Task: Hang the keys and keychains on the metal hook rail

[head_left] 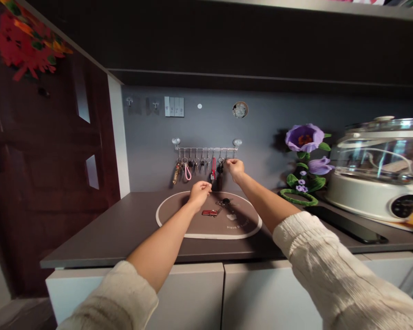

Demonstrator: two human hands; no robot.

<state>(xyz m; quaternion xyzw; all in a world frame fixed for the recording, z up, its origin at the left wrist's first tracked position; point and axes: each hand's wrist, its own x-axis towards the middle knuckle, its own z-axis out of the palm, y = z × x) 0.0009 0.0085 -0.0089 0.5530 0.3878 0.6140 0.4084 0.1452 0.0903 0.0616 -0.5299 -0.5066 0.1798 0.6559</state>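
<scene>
My right hand [236, 168] is at the right end of a clear hook rail [206, 149] on the wall, its fingertips pinched together. Beside those fingertips hangs a ring with dark keys [220, 166]; whether they touch it, I cannot tell. Lower down, my left hand [200, 192] hovers over the brown oval mat [172, 215] with closed fingers. What either hand holds, if anything, is too small to make out. More keys hang along the rail, with a pink loop [187, 172] and a red strap [213, 168] among them. On the mat lie a red key holder [209, 213] and a dark bunch of keys [225, 201].
To the right stand a purple fabric flower [304, 137] and a white appliance with a clear top [368, 192]. A black phone [347, 224] lies on the counter [113, 229] before them. A dark shelf [248, 41] overhangs the counter; a dark red door [55, 174] is at left.
</scene>
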